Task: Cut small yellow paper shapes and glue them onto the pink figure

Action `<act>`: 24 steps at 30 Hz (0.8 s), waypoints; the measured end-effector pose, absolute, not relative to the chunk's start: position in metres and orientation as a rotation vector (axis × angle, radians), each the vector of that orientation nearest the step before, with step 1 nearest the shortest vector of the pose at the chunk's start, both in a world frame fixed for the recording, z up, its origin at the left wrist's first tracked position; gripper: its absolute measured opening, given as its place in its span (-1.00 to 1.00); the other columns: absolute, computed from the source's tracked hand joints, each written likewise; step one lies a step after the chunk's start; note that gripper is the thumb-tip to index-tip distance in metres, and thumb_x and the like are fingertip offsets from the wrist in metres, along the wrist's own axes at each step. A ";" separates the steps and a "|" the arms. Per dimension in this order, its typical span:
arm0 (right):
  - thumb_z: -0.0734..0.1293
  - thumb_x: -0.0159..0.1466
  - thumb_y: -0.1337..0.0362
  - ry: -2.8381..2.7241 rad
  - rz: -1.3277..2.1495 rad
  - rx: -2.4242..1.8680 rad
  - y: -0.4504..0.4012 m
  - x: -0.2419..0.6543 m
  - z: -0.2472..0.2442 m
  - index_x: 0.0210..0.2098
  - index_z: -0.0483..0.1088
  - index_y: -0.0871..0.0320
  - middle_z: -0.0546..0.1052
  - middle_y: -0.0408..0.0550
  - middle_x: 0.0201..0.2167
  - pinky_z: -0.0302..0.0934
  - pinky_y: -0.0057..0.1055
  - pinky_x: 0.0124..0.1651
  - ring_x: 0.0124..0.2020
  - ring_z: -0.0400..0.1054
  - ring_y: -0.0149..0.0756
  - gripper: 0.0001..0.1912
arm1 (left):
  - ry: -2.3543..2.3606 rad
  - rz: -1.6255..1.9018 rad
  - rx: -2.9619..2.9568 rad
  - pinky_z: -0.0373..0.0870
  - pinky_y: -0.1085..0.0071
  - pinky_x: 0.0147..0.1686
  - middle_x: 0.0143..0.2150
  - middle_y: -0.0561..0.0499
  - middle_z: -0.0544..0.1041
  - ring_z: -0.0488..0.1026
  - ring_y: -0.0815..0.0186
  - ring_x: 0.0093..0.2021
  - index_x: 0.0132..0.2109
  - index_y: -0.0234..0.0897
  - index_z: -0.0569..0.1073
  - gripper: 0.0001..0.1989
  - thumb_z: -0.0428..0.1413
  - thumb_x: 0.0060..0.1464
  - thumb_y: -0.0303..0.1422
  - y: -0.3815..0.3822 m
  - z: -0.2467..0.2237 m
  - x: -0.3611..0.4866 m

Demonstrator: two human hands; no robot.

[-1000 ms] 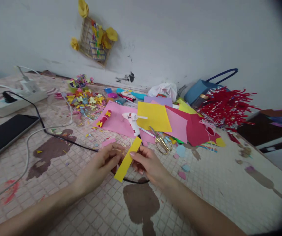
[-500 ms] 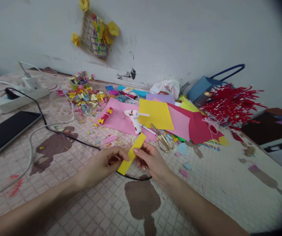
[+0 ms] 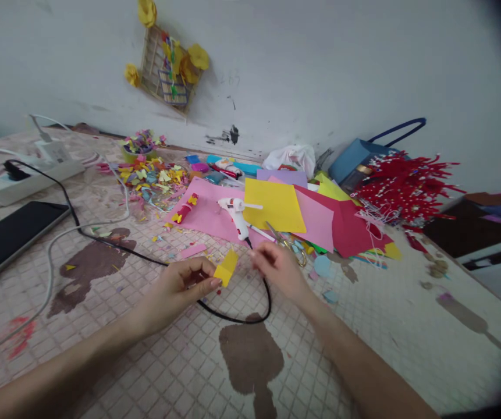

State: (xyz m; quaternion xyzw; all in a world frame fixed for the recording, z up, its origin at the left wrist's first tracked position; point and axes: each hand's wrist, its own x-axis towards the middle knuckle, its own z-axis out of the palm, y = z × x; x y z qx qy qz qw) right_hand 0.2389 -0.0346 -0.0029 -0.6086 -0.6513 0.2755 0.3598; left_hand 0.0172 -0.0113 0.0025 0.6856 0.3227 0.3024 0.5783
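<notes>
A short yellow paper strip [image 3: 227, 267], creased across, is pinched between the thumb and fingers of my left hand [image 3: 188, 283]. To its right, apart from the strip, my right hand [image 3: 280, 270] has its fingers curled, and whether anything is between them cannot be made out. Just beyond the hands lies a white glue gun [image 3: 238, 218] with a black cord running toward me. Gold-handled scissors [image 3: 291, 247] rest behind my right hand, partly hidden by it. A yellow sheet [image 3: 275, 205] lies over pink paper [image 3: 209, 202].
At the left are a phone [image 3: 14, 238] and a power strip [image 3: 27, 179] with cables. Paper scraps [image 3: 154, 176] surround a small pot [image 3: 139, 152] at the back. Red beaded stems [image 3: 401, 189] and a blue bag [image 3: 357, 160] stand at the right.
The long yellow strip now appears shorter and creased, held by my left hand alone. My right hand has let it go and moved a little right.
</notes>
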 end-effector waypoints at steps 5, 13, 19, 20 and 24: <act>0.31 0.10 0.17 -1.712 0.155 -2.016 -0.018 0.307 -0.006 -0.42 0.28 0.15 0.41 -0.11 -0.50 0.04 -0.42 -0.43 -0.47 0.27 -0.29 -0.82 | 0.759 0.791 1.638 0.26 0.46 -0.37 -0.44 0.06 0.37 0.31 0.36 -0.38 -0.43 -0.29 0.38 -0.84 0.08 0.06 -0.31 -0.009 0.005 0.016; 0.27 0.12 0.04 -1.803 0.230 -2.102 -0.016 0.328 -0.017 -0.49 0.26 0.14 0.40 -0.13 -0.56 -0.05 -0.45 -0.50 -0.52 0.25 -0.32 -0.72 | 0.769 0.762 1.457 0.30 0.43 -0.29 -0.39 0.06 0.44 0.39 0.35 -0.33 -0.40 -0.28 0.35 -0.82 0.07 0.09 -0.27 -0.006 0.006 0.011; 0.28 0.09 0.08 -1.786 0.258 -2.145 -0.017 0.324 -0.011 -0.53 0.25 0.14 0.40 -0.15 -0.58 -0.06 -0.47 -0.52 -0.54 0.25 -0.34 -0.75 | 0.836 0.676 1.255 0.29 0.47 -0.41 -0.51 0.11 0.46 0.41 0.40 -0.48 -0.39 -0.28 0.32 -0.80 0.10 0.06 -0.24 -0.004 0.006 0.011; 0.28 0.09 0.10 -1.777 0.260 -2.155 -0.019 0.324 -0.008 -0.53 0.25 0.14 0.40 -0.15 -0.59 -0.06 -0.47 -0.52 -0.55 0.25 -0.34 -0.76 | 0.845 0.669 1.248 0.29 0.48 -0.41 -0.53 0.12 0.46 0.40 0.40 -0.49 -0.39 -0.28 0.33 -0.79 0.11 0.06 -0.24 -0.004 0.006 0.011; 0.28 0.10 0.14 -1.764 0.384 -2.117 -0.027 0.324 0.008 -0.47 0.27 0.14 0.38 -0.17 -0.61 -0.04 -0.48 -0.55 -0.59 0.22 -0.38 -0.81 | 0.868 0.653 1.193 0.29 0.47 -0.42 -0.54 0.12 0.46 0.41 0.40 -0.51 -0.38 -0.27 0.35 -0.80 0.11 0.05 -0.23 -0.004 0.004 0.012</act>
